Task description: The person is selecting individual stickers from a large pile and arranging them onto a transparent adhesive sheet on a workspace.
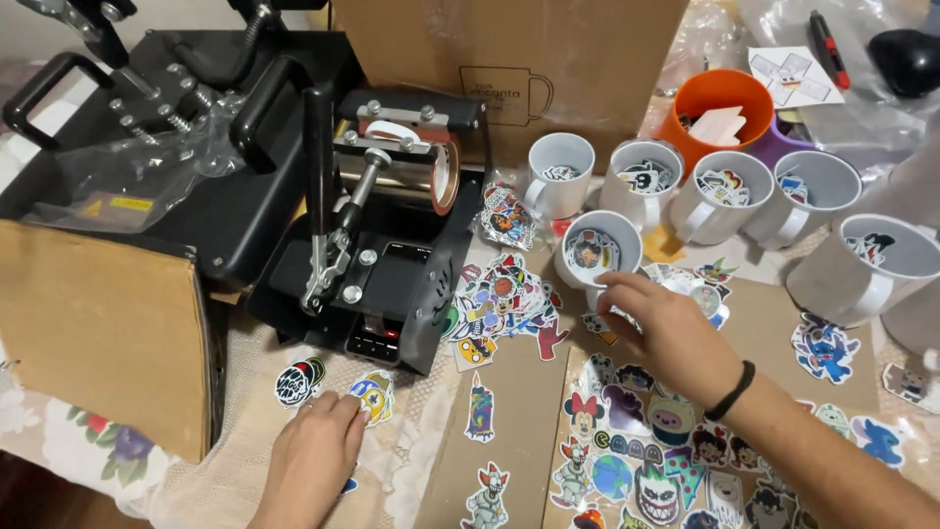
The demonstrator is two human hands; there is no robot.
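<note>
Head view, looking down on a cluttered table. The black mug press (387,211) stands at upper left and serves as the landmark for all places below.

Left hand (313,460): lies in front of the press, below its front edge, palm down with the fingers curled loosely together. Its fingertips rest on a blue and yellow sticker (374,395) lying flat on the lace cloth. Whether the sticker is pinched or only pressed cannot be told. A round black and white sticker (300,380) lies just to the left of that one, apart from the hand.

Right hand (666,328): lies to the right of the press, past the loose heap of stickers (504,299) that spills from the press's right corner. The fingers are spread and bent, tips down among stickers beside the nearest white mug (593,250); it appears to hold nothing firmly, though the fingertips are partly hidden. A black band circles the wrist.

Key relation: the blue and yellow sticker lies directly ahead of the left fingertips, toward the press, its long axis running roughly from near edge to far edge. The left hand is on it; the right hand is well apart, on the far side of the heap.

Further right of the press stand more white mugs (720,191) with stickers inside, and an orange cup (720,103) behind them. Rows of stickers cover a brown card sheet (509,402) below the right hand.
</note>
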